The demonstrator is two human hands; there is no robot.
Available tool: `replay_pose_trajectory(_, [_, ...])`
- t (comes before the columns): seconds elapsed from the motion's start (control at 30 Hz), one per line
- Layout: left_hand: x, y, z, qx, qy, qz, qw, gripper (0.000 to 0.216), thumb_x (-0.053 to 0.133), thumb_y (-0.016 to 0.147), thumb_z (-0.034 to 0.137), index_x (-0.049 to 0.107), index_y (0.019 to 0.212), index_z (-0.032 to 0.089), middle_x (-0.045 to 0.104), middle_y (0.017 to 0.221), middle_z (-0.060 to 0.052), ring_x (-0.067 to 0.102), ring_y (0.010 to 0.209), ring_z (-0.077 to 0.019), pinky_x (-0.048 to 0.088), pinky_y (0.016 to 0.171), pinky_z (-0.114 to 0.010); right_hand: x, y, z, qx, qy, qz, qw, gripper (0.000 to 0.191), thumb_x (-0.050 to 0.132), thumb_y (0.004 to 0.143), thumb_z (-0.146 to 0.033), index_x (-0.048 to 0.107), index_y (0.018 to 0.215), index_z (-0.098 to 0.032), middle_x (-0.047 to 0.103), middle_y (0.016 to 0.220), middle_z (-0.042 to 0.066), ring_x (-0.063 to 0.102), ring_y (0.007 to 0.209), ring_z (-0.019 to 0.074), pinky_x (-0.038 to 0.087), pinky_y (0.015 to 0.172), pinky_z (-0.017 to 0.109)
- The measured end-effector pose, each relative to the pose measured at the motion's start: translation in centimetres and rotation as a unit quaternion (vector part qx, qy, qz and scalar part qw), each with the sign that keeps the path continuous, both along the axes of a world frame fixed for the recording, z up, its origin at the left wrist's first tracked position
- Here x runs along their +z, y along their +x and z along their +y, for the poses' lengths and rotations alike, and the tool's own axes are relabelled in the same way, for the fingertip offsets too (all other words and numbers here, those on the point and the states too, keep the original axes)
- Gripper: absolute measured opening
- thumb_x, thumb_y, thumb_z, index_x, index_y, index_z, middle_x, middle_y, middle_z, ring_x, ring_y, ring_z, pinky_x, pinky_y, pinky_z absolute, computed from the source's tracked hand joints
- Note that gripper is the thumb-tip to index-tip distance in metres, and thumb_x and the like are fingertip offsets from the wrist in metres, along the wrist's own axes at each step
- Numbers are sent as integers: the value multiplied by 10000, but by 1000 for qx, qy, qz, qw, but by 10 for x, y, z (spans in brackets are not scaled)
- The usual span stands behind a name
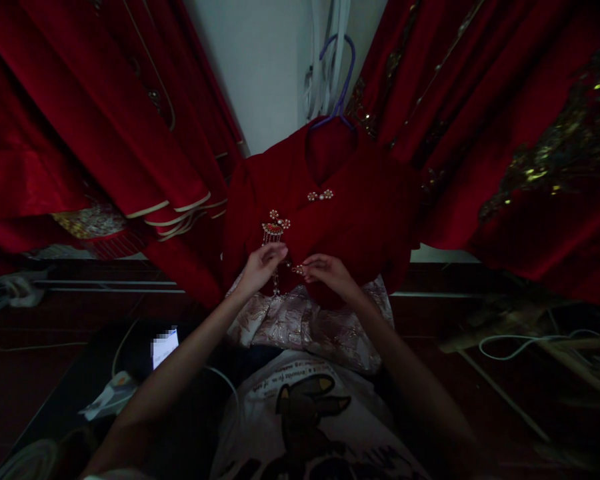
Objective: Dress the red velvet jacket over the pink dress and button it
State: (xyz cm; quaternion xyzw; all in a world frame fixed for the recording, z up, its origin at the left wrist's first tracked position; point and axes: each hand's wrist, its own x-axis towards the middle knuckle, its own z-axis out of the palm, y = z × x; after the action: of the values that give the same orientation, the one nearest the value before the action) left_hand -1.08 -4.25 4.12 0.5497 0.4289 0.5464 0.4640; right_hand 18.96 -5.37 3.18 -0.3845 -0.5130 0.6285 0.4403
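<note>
Hanging on a purple hanger (341,80) straight ahead, the red jacket (365,213) is plain deep red cloth with a crossover front, closed at the collar by a pearl clasp (321,195). A tasselled ornament (275,228) sits lower on the flap. Below the hem shows a pale brocade skirt (305,327).

Room is tight. More red garments (80,120) hang close on the left, and gold-embroidered red cloth (520,147) presses in on the right, both touching or nearly touching the jacket's sleeves. Only the strip of pale wall (265,73) above is bare.

Both hands meet at the jacket's lower front, near each other. The left hand (261,265) has its fingers (276,251) bent together, pinching the flap's edge just under the ornament. The right hand (329,270) has its fingers (307,271) closed on a small clasp (298,269) between the two hands.
</note>
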Motion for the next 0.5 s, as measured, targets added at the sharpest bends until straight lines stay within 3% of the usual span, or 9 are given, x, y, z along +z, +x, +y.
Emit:
replay_pose_trajectory(0.1, [17,8,10,24,14,-94,995,404,786,718,449,723,1020,189,725,1020,-52,665,889,-152,511,853,-288,14,15,-1,48,-25,-20,998,311,813,618,-328,649,834,-176,717,744,-3,648,613,107,550,640,252])
replay_pose_trajectory(0.27, [30,24,24,24,-32,-259,965,295,817,684,356,742,906,178,730,1054,-59,664,897,-132,490,887,-282,24,26,-3,78,-22,-46,996,298,809,656,-328,645,855,-179,730,793,11,659,627,107,552,661,253])
replay_pose_trajectory(0.5, [35,30,19,65,-22,-251,966,280,802,695,338,757,909,164,745,1049,-80,681,908,-147,490,881,-280,24,27,-2,88,-22,-48,995,307,809,668,-346,632,867,-192,725,805,6,659,642,105,558,675,262])
